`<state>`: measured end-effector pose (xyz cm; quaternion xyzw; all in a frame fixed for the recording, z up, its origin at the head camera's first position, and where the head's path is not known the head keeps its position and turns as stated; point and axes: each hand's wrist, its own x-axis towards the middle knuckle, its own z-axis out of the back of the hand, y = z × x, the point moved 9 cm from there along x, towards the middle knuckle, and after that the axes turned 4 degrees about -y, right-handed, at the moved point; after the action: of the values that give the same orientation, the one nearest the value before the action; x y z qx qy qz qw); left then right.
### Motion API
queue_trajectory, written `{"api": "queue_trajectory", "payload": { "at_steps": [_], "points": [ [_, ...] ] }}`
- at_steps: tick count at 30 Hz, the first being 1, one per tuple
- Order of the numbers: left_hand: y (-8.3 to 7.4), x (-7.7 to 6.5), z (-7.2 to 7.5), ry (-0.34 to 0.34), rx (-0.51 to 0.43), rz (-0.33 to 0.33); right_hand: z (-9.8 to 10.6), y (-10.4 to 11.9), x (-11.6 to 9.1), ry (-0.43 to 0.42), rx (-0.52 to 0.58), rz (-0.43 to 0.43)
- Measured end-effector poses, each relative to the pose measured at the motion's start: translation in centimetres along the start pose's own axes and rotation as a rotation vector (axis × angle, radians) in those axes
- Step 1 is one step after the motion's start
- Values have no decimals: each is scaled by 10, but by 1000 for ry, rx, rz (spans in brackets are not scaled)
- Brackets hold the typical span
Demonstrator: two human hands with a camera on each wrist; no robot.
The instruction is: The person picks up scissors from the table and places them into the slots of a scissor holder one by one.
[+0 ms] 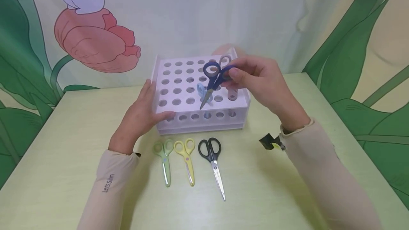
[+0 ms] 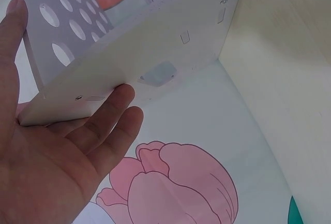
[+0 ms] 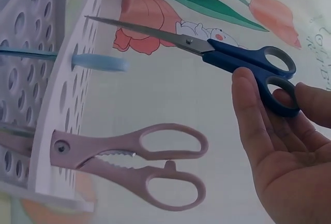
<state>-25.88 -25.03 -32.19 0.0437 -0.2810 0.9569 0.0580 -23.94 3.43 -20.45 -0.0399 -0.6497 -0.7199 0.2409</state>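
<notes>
My right hand [image 1: 262, 81] pinches navy-blue scissors [image 3: 227, 58] by one handle loop. In the head view their blades point down over a white rack [image 1: 199, 126] with rows of round holes. In the right wrist view the blades look closed, their tip close to the rack's holed top. My left hand [image 1: 138, 118] touches the rack's left side, fingers rather straight along the side panel [image 2: 150, 53] and thumb at the front top edge. Pink scissors [image 3: 72, 150] stand in a hole, handles up. Light-blue scissors [image 3: 101, 62] sit in another hole, their blades inside the rack.
In front of the rack, green scissors [image 1: 165, 159], yellow scissors [image 1: 187, 159] and black-handled scissors [image 1: 214, 164] lie side by side on the pale table [image 1: 80, 134]. Behind stands a printed backdrop [image 1: 159, 17] with flowers and leaves.
</notes>
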Motion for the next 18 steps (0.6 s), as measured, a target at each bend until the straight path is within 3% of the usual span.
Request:
{"api": "queue_trajectory", "payload": {
  "at_steps": [8, 18],
  "points": [
    [-1, 0, 1, -8, 2, -11, -19, 4, 7, 46, 79, 42],
    [1, 0, 0, -4, 3, -9, -39, 9, 13, 83, -18, 79]
  ]
}}
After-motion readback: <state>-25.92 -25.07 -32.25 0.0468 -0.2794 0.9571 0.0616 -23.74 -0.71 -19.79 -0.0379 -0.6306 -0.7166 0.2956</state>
